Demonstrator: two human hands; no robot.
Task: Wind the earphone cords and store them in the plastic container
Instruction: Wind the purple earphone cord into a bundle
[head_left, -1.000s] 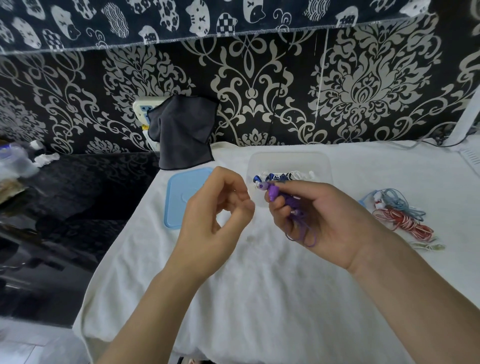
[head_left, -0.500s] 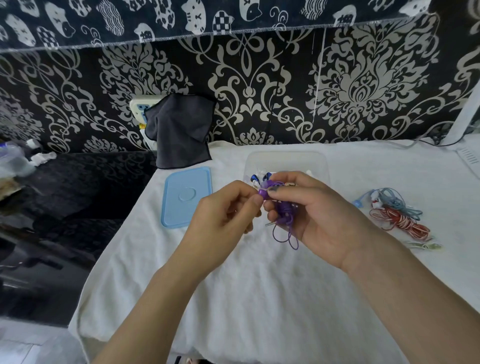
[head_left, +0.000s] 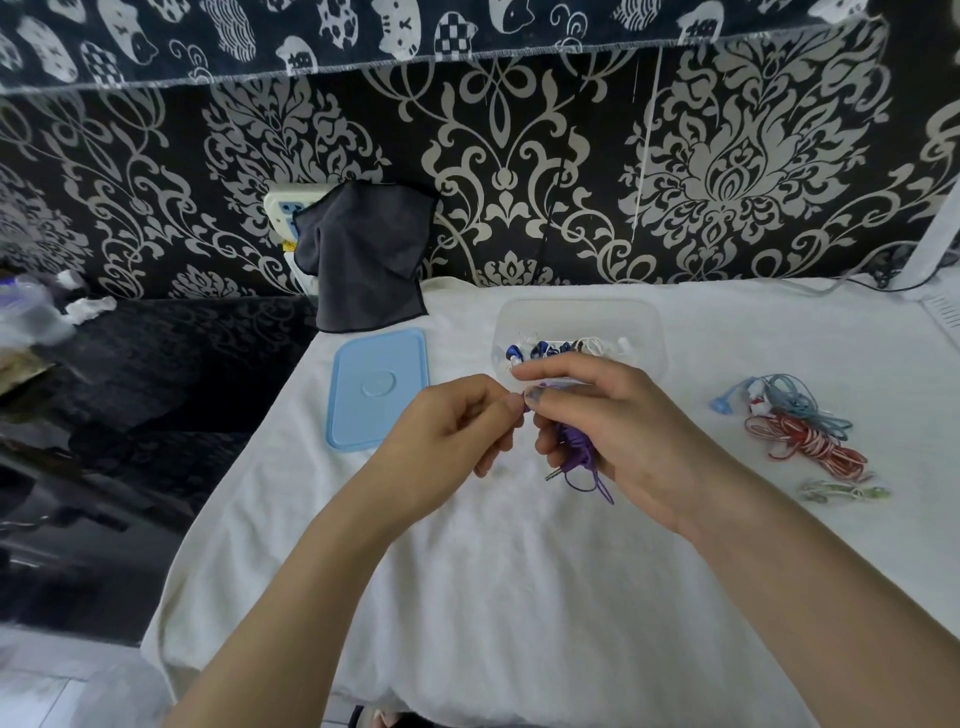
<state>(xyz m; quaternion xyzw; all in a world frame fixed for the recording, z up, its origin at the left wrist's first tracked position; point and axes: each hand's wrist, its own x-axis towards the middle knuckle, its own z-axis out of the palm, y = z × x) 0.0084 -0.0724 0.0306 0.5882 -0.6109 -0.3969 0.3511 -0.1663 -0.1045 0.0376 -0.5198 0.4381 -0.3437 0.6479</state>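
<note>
Purple earphone cord (head_left: 576, 447), both hands (head_left: 613, 431) gripping

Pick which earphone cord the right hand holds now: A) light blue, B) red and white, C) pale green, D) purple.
D: the right hand grips the purple cord, its loop hanging below the fingers; the other cords named lie on the white cloth to its right.
</note>
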